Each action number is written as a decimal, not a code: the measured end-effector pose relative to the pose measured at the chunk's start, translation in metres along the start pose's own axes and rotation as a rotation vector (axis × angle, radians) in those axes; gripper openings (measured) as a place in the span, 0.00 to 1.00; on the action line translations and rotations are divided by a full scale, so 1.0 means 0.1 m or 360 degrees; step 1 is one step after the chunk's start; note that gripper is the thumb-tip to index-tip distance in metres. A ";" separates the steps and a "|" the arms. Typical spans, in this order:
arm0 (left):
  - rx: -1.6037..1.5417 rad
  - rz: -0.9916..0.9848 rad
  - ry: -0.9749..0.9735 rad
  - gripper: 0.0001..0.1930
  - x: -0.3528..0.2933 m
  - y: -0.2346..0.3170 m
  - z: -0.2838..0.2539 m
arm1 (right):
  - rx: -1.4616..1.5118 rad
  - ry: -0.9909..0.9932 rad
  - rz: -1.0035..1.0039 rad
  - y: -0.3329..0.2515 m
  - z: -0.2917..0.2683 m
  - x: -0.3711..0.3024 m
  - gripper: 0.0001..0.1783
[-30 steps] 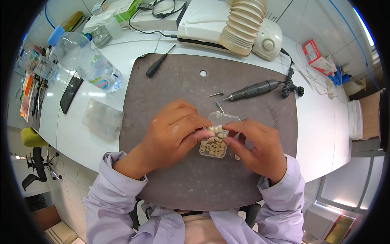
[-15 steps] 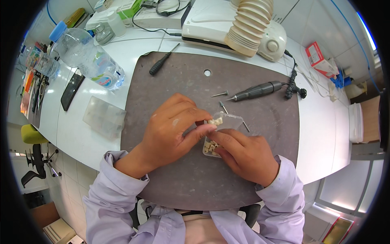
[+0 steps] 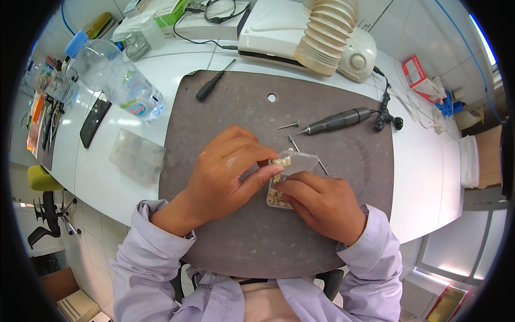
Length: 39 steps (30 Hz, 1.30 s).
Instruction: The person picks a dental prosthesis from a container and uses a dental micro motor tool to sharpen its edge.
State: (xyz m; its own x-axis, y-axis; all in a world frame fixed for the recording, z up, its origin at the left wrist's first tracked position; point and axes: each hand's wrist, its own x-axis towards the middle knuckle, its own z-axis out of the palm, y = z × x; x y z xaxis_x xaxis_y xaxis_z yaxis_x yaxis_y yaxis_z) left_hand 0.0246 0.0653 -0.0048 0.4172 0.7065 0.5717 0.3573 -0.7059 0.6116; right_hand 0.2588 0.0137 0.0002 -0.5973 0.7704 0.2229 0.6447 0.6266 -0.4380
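Observation:
Between its thumb and fingers, my left hand (image 3: 230, 169) pinches a small cream-coloured dental bridge (image 3: 281, 161) of joined tooth shapes. It is held above a clear plastic box (image 3: 269, 203) with its lid (image 3: 303, 161) tipped back. Inside the box lie several small cream tooth-like pieces (image 3: 276, 198). My right hand (image 3: 327, 204) is over the right side of this box, thumb and fingers drawn together among the pieces. Its fingertips are partly hidden, so what they hold cannot be made out.
A brown mat (image 3: 230, 241) covers the bench. Beyond the box lie burs (image 3: 288, 125), a black rotary handpiece (image 3: 338, 121) and a screwdriver-like tool (image 3: 214, 81). At left are a frosted plastic box (image 3: 138, 155), a phone (image 3: 95, 120) and a water bottle (image 3: 115, 72). A ribbed hose (image 3: 328, 37) hangs at the back.
My right hand's fingertips have moved away from beside the dental bridge, down into the box. My left hand still holds the bridge in nearly the same place.

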 end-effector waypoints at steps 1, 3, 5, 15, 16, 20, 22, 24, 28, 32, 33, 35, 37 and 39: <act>0.0005 0.0007 0.0001 0.10 0.00 0.00 0.00 | 0.0007 0.0004 0.0001 0.00 0.00 0.00 0.17; 0.0006 0.0002 0.0001 0.10 0.01 0.00 0.00 | 0.0052 0.0040 0.0008 0.01 -0.01 0.00 0.17; 0.0008 0.0007 -0.0004 0.10 0.01 0.00 0.01 | 0.0120 0.0104 0.0020 0.00 -0.03 0.01 0.18; -0.0040 0.0028 -0.0068 0.12 -0.01 -0.01 0.01 | 0.0403 0.0468 0.0171 0.00 -0.15 0.04 0.18; -0.0041 0.0029 -0.0074 0.12 -0.01 -0.02 0.01 | 0.0428 0.0478 0.0175 0.00 -0.15 0.04 0.17; -0.0089 0.0016 -0.0115 0.12 -0.01 0.00 0.01 | 0.0518 0.0508 0.0217 -0.02 -0.19 0.04 0.15; -0.0158 0.0006 -0.0140 0.11 0.00 0.01 0.01 | 0.0512 0.0561 0.0202 -0.01 -0.17 0.04 0.14; -0.0254 -0.0056 -0.0169 0.10 -0.01 0.01 -0.01 | 0.0511 0.0571 0.0200 -0.01 -0.18 0.04 0.13; -0.0576 -0.0248 -0.0219 0.09 -0.04 0.00 -0.02 | 0.0540 0.0544 0.0191 0.00 -0.20 0.03 0.10; -0.0780 -0.0256 -0.0175 0.09 -0.07 -0.06 0.00 | 0.0635 0.0515 0.0216 -0.03 -0.22 0.04 0.09; -0.0830 -0.0270 -0.0167 0.09 -0.08 -0.06 0.01 | 0.0647 0.0514 0.0222 -0.04 -0.22 0.04 0.10; -0.0904 -0.0300 -0.0163 0.09 -0.09 -0.06 0.01 | 0.0670 0.0511 0.0235 -0.05 -0.22 0.04 0.10; -0.0951 -0.0334 -0.0171 0.09 -0.09 -0.06 0.00 | 0.0721 0.0531 0.0264 -0.06 -0.21 0.04 0.11; -0.0935 -0.0358 -0.0180 0.09 -0.09 -0.05 0.00 | 0.0735 0.0547 0.0267 -0.05 -0.19 0.04 0.11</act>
State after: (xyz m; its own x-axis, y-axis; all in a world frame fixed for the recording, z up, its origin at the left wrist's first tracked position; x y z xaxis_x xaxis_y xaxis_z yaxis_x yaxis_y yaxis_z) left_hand 0.0191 0.0623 -0.0128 0.4822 0.8018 0.3528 -0.0582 -0.3725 0.9262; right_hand 0.2624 0.0156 0.0202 -0.2672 0.8966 0.3531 0.3970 0.4363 -0.8075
